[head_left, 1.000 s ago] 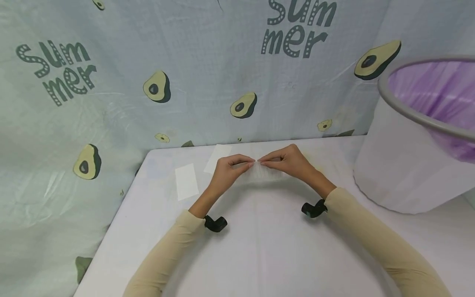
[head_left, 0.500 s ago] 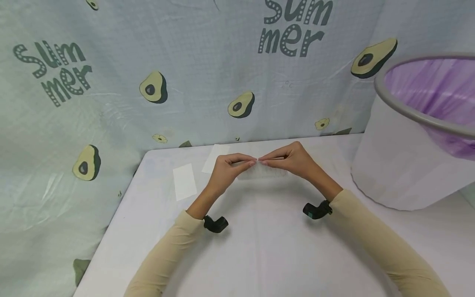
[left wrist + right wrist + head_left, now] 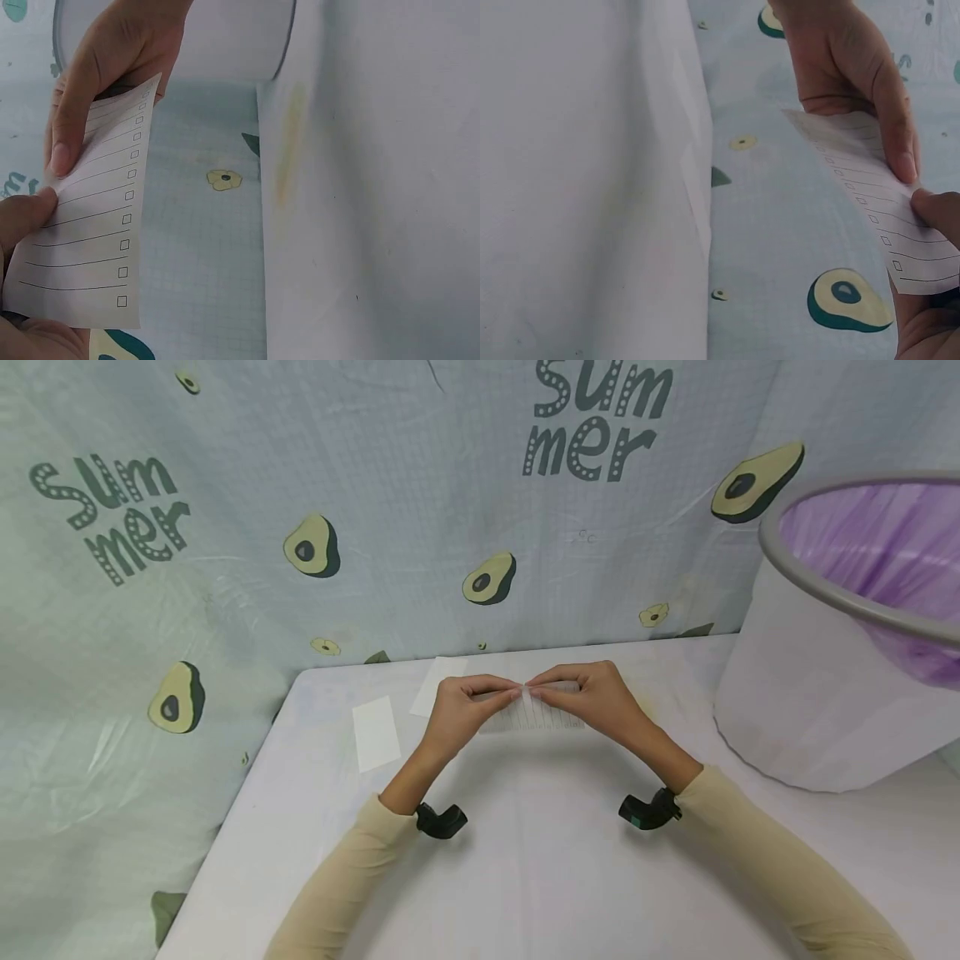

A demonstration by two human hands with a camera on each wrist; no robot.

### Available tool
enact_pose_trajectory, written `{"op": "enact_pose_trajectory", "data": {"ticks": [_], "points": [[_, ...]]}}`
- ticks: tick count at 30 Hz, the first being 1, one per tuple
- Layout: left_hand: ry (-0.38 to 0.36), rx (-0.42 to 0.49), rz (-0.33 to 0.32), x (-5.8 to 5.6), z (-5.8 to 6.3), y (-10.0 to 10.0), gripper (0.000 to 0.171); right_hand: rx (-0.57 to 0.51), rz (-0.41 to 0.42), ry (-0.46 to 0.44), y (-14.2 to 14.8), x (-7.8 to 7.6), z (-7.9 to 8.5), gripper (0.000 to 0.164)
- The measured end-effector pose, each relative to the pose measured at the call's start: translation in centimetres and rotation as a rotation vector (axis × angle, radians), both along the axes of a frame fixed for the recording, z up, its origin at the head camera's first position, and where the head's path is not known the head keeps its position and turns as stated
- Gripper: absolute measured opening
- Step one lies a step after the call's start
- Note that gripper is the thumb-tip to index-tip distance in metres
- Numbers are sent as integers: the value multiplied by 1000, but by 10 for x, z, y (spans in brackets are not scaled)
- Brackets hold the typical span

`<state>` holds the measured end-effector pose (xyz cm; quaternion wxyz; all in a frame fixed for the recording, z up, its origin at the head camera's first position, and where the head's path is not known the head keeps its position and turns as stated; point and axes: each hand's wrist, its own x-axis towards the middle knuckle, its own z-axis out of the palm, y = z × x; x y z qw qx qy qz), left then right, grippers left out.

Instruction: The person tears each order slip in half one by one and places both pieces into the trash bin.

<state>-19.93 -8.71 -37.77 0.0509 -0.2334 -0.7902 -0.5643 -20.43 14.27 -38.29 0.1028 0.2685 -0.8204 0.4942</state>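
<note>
A lined paper sheet (image 3: 536, 717) with a column of small checkboxes is held raised above the far part of the table. My left hand (image 3: 465, 706) pinches its upper edge near the middle between thumb and fingers. Right beside it, my right hand (image 3: 603, 697) pinches the same edge, the two sets of fingertips almost meeting. The left wrist view shows the checklist's (image 3: 94, 217) printed face, slightly bowed, with the right thumb (image 3: 64, 154) pressed on it. In the right wrist view the left thumb (image 3: 904, 161) lies on the paper; no tear is visible.
Two white paper pieces, a nearer one (image 3: 377, 733) and a farther one (image 3: 437, 683), lie on the white table (image 3: 517, 860) left of my hands. A large bin (image 3: 832, 693) with a purple liner stands at the right. A printed curtain (image 3: 405, 510) hangs behind.
The paper sheet has tilted so more of its lined face shows in the head view. My fingertips have come closer together, and the right wrist has shifted slightly right and nearer.
</note>
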Motion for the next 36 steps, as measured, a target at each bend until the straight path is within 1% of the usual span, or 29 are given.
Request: {"op": "enact_pose_trajectory", "data": {"ticks": [6,8,11,14,17,21,24,26,30,33,36], "points": [[-10,11,-19,8,5,5,13,8,9,49,5,9,4,14],[-3,13,-26,10,6,7,13,-1,16,48,7,13,6,14],[9,20,-40,12,8,9,13,-21,32,21,11,18,11,15],[42,31,-55,14,10,13,12,-37,35,0,15,22,16,15],[94,29,-61,17,12,16,12,-44,28,9,17,26,22,14],[190,14,-62,21,15,21,12,-50,9,65,17,30,26,13],[234,17,-62,24,17,25,12,-44,-18,128,17,32,27,12],[241,28,-61,26,18,28,12,-44,-38,169,18,33,27,12],[235,53,-53,28,19,34,11,-63,-50,218,21,35,27,11],[245,75,-54,27,21,39,11,-90,-45,225,24,37,29,11],[256,99,-66,28,22,44,11,-110,-46,206,28,39,31,10]]}}
